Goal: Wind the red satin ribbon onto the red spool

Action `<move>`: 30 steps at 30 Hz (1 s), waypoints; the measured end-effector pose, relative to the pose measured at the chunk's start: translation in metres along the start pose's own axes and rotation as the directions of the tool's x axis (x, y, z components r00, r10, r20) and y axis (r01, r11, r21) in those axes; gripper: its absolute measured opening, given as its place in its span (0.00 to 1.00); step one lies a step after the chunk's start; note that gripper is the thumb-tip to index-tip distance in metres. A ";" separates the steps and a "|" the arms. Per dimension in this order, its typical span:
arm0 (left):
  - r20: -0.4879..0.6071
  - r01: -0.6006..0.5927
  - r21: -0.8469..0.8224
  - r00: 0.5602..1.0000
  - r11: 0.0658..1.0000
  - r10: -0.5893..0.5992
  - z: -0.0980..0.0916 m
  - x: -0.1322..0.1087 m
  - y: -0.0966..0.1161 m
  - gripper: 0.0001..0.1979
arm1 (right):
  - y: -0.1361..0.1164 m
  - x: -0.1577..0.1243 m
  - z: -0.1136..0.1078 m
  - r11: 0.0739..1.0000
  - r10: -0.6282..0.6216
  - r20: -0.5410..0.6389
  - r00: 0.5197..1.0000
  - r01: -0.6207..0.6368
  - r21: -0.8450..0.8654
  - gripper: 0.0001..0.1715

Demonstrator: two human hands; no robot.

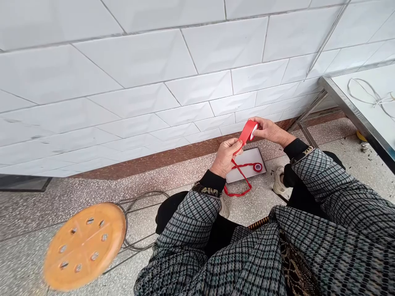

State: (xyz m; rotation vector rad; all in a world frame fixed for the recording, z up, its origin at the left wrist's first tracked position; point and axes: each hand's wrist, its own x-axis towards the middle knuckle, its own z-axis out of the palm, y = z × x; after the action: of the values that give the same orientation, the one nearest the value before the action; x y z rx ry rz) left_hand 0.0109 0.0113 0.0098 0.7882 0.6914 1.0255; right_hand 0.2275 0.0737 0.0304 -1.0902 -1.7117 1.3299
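My right hand (pixel 270 130) grips a roll of red tape (pixel 253 130) by its white core, fingers wrapped over the top. A flat length of tape runs from the roll to my left hand (pixel 226 155), where thumb and fingers pinch it. Below my left hand hangs a narrow, twisted red strip (pixel 243 177), which loops down near the floor. Part of the strip leads to a small red roll (pixel 257 167) lying in a shallow white tray (pixel 251 154) on the floor. Where the strip and flat tape meet is hidden by my left fingers.
An orange round stool (pixel 84 246) with metal legs lies on its side at the lower left. To the right stands a metal-edged table (pixel 354 107) with thin white wire (pixel 370 92) on it. A white tiled wall (pixel 185 90) rises in front.
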 end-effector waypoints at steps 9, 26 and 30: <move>-0.087 -0.079 -0.004 0.993 0.997 0.078 0.003 0.004 -0.007 0.21 | 0.007 0.003 0.020 0.939 0.095 0.020 0.995 -0.096 0.331 0.23; -0.158 -0.244 -0.079 0.960 0.967 0.230 0.012 0.001 -0.008 0.26 | 0.006 0.000 0.044 0.793 0.244 0.022 0.969 -0.213 0.571 0.20; -0.159 -0.235 -0.111 0.963 0.966 0.216 0.013 0.001 -0.005 0.29 | 0.005 0.000 0.046 0.771 0.261 0.011 0.965 -0.216 0.599 0.17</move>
State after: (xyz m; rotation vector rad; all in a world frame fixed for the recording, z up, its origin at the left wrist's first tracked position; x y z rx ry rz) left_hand 0.0237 0.0078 0.0128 0.6943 0.6619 1.3334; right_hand 0.1877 0.0567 0.0156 -0.9737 -0.9885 1.8027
